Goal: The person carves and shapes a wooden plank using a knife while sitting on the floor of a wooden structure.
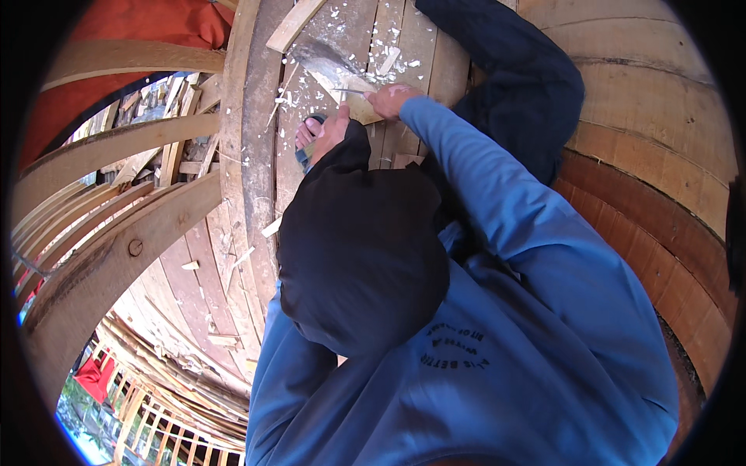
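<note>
My right hand (pixel 391 101) is closed around the handle end of a small knife (pixel 353 92), whose thin metal blade points left. Beneath the blade lies a flat, pale piece of wood (pixel 365 113). Just left of it, my left hand (pixel 332 130) reaches past my bent leg, its fingers closed against the wood's edge and one finger up close to the blade. The dark trouser knee (pixel 361 256) hides the left forearm. Beside the left hand is my foot in a sandal (pixel 305 147).
White wood shavings (pixel 342 27) litter the plank floor (pixel 373 46). A short batten (pixel 295 23) lies at the top. My other dark trouser leg (pixel 517 78) bends along the right, near a curved plank wall (pixel 637 101). Wooden beams (pixel 124 241) and slats stand left.
</note>
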Available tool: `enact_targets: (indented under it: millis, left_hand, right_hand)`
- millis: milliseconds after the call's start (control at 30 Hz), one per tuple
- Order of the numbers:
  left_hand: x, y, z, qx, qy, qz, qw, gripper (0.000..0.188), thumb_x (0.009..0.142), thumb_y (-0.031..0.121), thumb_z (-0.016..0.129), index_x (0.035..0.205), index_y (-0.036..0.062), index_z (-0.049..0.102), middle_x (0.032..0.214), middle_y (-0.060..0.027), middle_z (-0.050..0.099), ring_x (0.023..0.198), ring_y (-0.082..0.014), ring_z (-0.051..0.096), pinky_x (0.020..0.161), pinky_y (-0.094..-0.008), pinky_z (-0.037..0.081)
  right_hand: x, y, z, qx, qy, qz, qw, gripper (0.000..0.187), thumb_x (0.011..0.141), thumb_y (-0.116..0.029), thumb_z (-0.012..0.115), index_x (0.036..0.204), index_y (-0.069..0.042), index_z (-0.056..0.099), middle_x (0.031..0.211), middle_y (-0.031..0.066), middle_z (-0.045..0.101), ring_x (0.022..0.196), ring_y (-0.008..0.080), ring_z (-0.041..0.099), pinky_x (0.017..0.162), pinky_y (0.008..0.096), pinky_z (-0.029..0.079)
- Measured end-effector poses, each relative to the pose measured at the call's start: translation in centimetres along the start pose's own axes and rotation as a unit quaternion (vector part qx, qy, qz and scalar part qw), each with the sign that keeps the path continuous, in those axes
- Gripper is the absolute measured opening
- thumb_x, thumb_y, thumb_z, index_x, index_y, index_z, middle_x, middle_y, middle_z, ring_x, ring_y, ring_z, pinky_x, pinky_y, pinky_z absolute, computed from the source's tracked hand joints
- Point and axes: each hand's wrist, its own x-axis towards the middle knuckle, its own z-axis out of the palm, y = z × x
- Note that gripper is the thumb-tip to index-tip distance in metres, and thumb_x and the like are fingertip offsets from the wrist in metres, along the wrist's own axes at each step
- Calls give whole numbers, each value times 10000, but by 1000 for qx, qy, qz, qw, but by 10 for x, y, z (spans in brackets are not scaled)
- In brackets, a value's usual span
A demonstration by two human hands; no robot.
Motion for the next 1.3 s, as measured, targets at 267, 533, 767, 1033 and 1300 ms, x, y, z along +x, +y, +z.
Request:
enact_targets:
  millis: [267,533,767,1033,1300]
  left_hand:
    - [-2,-3,3,-3,-2,-2,1000,471,995,377,456,1318,35,492,1109,-305,625,1126,-496,573,959,-535,413]
    - [2,3,11,-6,-9,19,1000,475,997,384,455,1316,35,497,1125,-302,622,1140,-495,565,970,-536,404]
    - [2,5,10,-6,-5,28,1000,478,998,390,454,1315,36,501,1138,-299,620,1152,-493,558,980,-537,396]
    - [3,-3,9,-10,-6,15,1000,482,1000,398,452,1314,36,506,1154,-296,617,1166,-492,550,992,-538,386]
    - [6,0,10,-15,-6,22,1000,486,1001,405,451,1313,37,511,1169,-293,614,1180,-491,543,1003,-540,377]
  right_hand:
    - [-19,-31,-14,-43,-39,37,998,633,1072,-488,289,1413,-16,538,1448,214,536,1339,374,519,1121,482,402]
    - [-14,-32,-8,12,6,94,995,596,1073,-473,301,1416,-54,548,1453,181,545,1343,359,523,1108,488,424]
    - [27,-11,11,39,26,103,994,619,1068,-473,276,1417,-35,541,1446,204,542,1325,383,531,1104,496,422]
    - [-5,-14,10,48,-11,36,998,738,1049,-544,264,1348,58,569,1428,268,529,1318,428,518,1128,472,381]
    - [-16,-12,4,22,-19,68,997,693,1065,-505,270,1315,51,600,1380,271,570,1299,418,537,1112,466,402]
